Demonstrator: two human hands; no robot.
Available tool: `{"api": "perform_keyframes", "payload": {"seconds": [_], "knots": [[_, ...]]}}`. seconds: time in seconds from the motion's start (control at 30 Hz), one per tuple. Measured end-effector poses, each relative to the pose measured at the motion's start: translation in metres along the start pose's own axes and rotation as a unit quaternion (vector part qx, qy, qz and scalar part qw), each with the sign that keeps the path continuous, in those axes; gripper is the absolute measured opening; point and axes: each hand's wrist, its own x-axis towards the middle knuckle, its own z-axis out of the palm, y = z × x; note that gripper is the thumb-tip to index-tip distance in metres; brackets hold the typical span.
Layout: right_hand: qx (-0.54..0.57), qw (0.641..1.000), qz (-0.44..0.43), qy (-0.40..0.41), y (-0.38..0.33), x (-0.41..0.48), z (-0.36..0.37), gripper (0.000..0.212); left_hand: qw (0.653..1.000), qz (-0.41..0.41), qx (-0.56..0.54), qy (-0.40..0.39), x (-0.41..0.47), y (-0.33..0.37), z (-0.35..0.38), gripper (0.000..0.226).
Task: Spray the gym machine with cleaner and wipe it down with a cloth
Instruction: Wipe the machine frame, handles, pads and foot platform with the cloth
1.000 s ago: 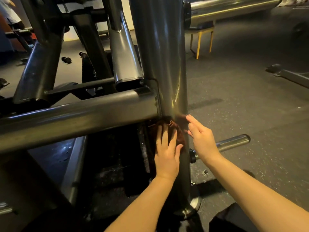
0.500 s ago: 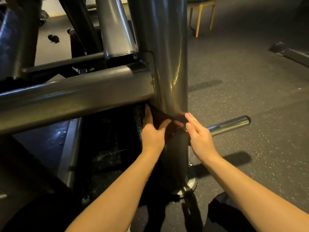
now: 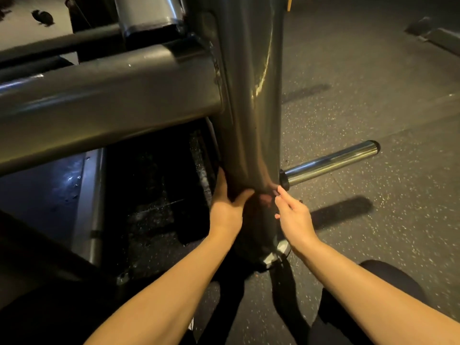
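Item: dark brownish cloth [image 3: 258,202], wrapped round grey upright steel post [image 3: 249,95]; lowered from grey crossbar [image 3: 112,100] to shiny chrome peg [image 3: 331,163] level. Gripped by left hand [image 3: 225,210]; end pinched by right hand [image 3: 293,217]. Wiping judged near the post's foot.

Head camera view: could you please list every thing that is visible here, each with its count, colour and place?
upright post: one, grey, centre, standing on the floor
crossbeam: one, grey, joins the post from the left
chrome peg: one, silver, sticks out low on the post's right side
cloth: one, dark, wrapped round the post between the hands
foot plate: one, silver, at the post's base
floor: one, dark grey with pale specks, right and below
left hand: one, grips the cloth against the post's left side
right hand: one, pinches the cloth's right end, near the peg's base
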Motion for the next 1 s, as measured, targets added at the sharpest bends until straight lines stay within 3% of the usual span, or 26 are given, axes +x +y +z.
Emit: {"api": "perform_keyframes", "payload": {"seconds": [0.17, 0.33, 0.6, 0.8, 1.0], "knots": [[0.125, 0.988, 0.093, -0.009, -0.009, 0.006, 0.000, 0.033, 0.998, 0.037, 0.039, 0.014, -0.011, 0.000, 0.009, 0.097], [0.193, 0.975, 0.104, -0.038, 0.002, 0.009, -0.002, 0.032, 0.998, -0.047, 0.043, -0.001, -0.013, -0.054, 0.022, 0.095], [0.166, 0.981, 0.104, -0.003, 0.024, 0.004, 0.007, 0.035, 0.987, -0.122, 0.092, -0.044, -0.022, -0.136, 0.045, 0.097], [0.175, 0.979, 0.103, 0.000, 0.031, 0.010, 0.005, 0.030, 0.960, -0.200, 0.173, -0.091, -0.021, -0.183, 0.059, 0.096], [0.115, 0.991, 0.074, 0.015, 0.040, 0.011, 0.003, 0.032, 0.945, -0.212, 0.229, -0.100, -0.016, -0.167, 0.038, 0.045]]}}
